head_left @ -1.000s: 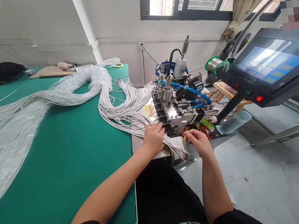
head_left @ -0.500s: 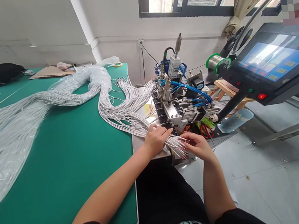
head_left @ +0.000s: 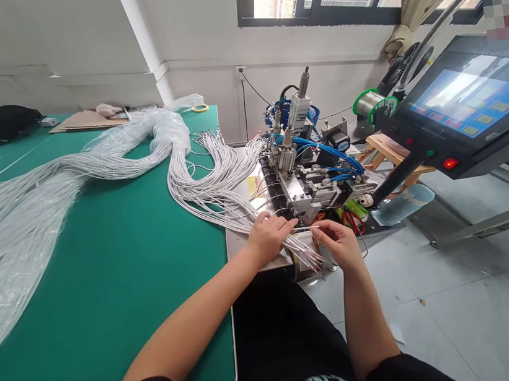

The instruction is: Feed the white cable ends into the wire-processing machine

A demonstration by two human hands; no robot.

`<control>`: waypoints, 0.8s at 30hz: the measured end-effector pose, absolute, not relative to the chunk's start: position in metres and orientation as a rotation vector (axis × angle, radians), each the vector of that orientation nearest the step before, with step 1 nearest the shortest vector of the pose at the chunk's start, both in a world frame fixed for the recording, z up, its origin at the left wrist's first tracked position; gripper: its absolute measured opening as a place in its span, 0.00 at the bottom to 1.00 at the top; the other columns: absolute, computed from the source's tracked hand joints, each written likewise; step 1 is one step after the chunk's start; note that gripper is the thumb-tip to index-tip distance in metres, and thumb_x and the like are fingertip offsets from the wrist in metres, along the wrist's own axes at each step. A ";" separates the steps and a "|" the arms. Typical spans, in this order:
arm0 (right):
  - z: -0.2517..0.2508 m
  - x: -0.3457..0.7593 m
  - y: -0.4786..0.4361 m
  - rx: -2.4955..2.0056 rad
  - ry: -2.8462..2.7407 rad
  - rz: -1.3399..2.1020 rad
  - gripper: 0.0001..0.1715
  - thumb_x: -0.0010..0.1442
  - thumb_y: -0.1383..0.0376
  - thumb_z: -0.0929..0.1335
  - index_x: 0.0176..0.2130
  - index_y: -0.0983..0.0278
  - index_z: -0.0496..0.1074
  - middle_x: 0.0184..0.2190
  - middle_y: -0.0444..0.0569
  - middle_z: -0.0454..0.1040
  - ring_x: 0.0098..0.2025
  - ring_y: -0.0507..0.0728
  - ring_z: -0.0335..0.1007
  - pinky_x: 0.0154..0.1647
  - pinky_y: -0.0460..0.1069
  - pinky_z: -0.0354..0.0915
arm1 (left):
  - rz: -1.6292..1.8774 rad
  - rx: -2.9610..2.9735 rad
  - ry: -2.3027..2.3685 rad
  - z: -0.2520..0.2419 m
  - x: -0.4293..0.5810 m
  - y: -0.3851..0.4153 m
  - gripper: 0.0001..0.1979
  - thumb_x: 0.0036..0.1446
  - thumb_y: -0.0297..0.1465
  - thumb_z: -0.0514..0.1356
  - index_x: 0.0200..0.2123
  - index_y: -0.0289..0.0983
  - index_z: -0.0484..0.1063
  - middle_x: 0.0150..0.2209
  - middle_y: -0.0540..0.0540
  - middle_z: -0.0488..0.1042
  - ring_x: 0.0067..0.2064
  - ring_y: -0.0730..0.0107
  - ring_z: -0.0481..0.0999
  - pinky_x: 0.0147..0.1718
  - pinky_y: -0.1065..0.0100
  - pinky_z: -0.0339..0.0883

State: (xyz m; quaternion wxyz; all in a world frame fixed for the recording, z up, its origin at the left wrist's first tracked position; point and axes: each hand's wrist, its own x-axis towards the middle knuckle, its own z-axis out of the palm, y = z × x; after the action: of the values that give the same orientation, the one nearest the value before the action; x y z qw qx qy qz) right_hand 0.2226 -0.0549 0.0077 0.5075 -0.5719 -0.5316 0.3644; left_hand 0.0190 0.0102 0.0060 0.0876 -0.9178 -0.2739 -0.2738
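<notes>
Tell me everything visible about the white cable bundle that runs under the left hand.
The white cable bundle is many thin, smooth, plastic-looking strands, loose and roughly parallel. It emerges from clear plastic wrap, curves across the green tabletop and passes over a metal plate. The left hand closes over it near its free ends, which fan out past the fingers, with reddish touches. One strand is drawn apart, its end pinched by the right hand.
</notes>
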 end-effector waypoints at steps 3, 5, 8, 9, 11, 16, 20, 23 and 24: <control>0.006 0.222 -0.053 -1.372 -1.254 0.883 0.16 0.53 0.53 0.72 0.34 0.63 0.75 0.24 0.46 0.72 0.27 0.54 0.66 0.28 0.48 0.63 | -0.805 -2.755 -0.819 0.006 0.019 0.011 0.15 0.67 0.30 0.48 0.52 0.38 0.68 0.37 0.47 0.77 0.38 0.69 0.75 0.43 0.61 0.56; 0.005 0.221 -0.052 -1.371 -1.242 0.892 0.16 0.53 0.53 0.72 0.34 0.63 0.75 0.24 0.46 0.72 0.27 0.54 0.66 0.28 0.48 0.63 | -0.782 -2.775 -0.827 0.005 0.020 0.011 0.15 0.68 0.31 0.48 0.52 0.38 0.69 0.37 0.47 0.76 0.39 0.68 0.75 0.43 0.62 0.57; 0.004 0.219 -0.051 -1.366 -1.231 0.910 0.16 0.54 0.53 0.71 0.33 0.63 0.74 0.24 0.46 0.72 0.27 0.54 0.66 0.28 0.48 0.62 | -0.758 -2.811 -0.823 0.004 0.020 0.013 0.14 0.68 0.32 0.48 0.50 0.38 0.70 0.36 0.47 0.76 0.38 0.68 0.75 0.40 0.62 0.58; 0.004 0.219 -0.050 -1.365 -1.229 0.915 0.16 0.54 0.53 0.71 0.33 0.64 0.74 0.24 0.47 0.72 0.27 0.54 0.66 0.28 0.48 0.62 | -0.758 -2.822 -0.824 0.004 0.020 0.013 0.14 0.68 0.32 0.48 0.49 0.38 0.70 0.36 0.47 0.76 0.38 0.68 0.75 0.40 0.62 0.58; 0.003 0.219 -0.050 -1.361 -1.227 0.922 0.16 0.54 0.53 0.71 0.33 0.64 0.74 0.24 0.46 0.72 0.27 0.54 0.65 0.28 0.48 0.62 | -0.765 -2.841 -0.828 0.003 0.021 0.014 0.14 0.67 0.32 0.48 0.48 0.37 0.70 0.36 0.47 0.77 0.38 0.68 0.75 0.39 0.62 0.58; 0.001 0.217 -0.047 -1.356 -1.202 0.940 0.15 0.54 0.53 0.71 0.33 0.63 0.74 0.23 0.45 0.71 0.27 0.52 0.64 0.29 0.47 0.61 | -0.779 -2.866 -0.839 0.002 0.021 0.014 0.13 0.67 0.32 0.49 0.47 0.37 0.70 0.36 0.47 0.77 0.39 0.67 0.75 0.39 0.62 0.58; 0.000 0.215 -0.046 -1.358 -1.185 0.949 0.15 0.54 0.54 0.72 0.33 0.63 0.75 0.22 0.44 0.70 0.26 0.51 0.63 0.28 0.46 0.60 | -0.777 -2.872 -0.829 0.002 0.021 0.014 0.13 0.67 0.32 0.49 0.46 0.38 0.71 0.35 0.48 0.77 0.38 0.67 0.75 0.38 0.62 0.58; -0.001 0.215 -0.045 -1.348 -1.169 0.942 0.15 0.54 0.54 0.72 0.32 0.63 0.75 0.22 0.43 0.70 0.25 0.51 0.63 0.27 0.46 0.59 | -0.805 -2.857 -0.831 0.004 0.021 0.014 0.13 0.67 0.32 0.49 0.47 0.37 0.70 0.35 0.47 0.77 0.38 0.68 0.75 0.38 0.62 0.58; -0.001 0.215 -0.044 -1.344 -1.161 0.936 0.14 0.54 0.54 0.72 0.32 0.64 0.75 0.22 0.43 0.70 0.25 0.51 0.63 0.28 0.46 0.60 | -0.825 -2.846 -0.833 0.004 0.021 0.014 0.13 0.67 0.32 0.49 0.48 0.37 0.70 0.35 0.47 0.77 0.38 0.68 0.75 0.38 0.63 0.58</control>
State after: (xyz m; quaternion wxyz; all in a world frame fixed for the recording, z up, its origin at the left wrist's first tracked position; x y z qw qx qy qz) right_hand 0.2152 -0.0444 -0.0014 0.5369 -0.5647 -0.4879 0.3934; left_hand 0.0208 0.0136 0.0045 0.0318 -0.9242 -0.2704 -0.2678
